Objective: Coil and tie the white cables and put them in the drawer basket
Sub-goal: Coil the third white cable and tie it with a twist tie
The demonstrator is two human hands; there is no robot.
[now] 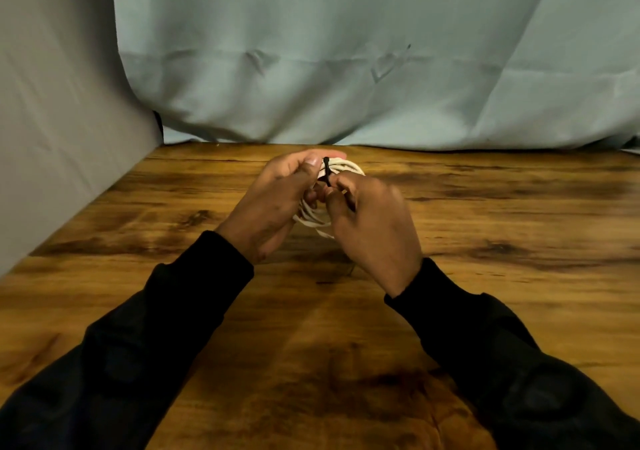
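A coiled white cable (346, 166) is held above the middle of the wooden table (502, 207). My left hand (273, 204) grips the coil from the left, thumb on top. A thin black tie (327, 172) wraps around the coil near its top. My right hand (374, 228) pinches the lower end of that tie between thumb and forefinger. Much of the coil is hidden behind both hands; a few white loops (313, 219) show between them. No drawer basket is in view.
A pale blue cloth (346, 69) hangs behind the table's far edge. A grey panel (62, 120) stands along the left side. My black sleeves (156, 328) reach in from the bottom corners.
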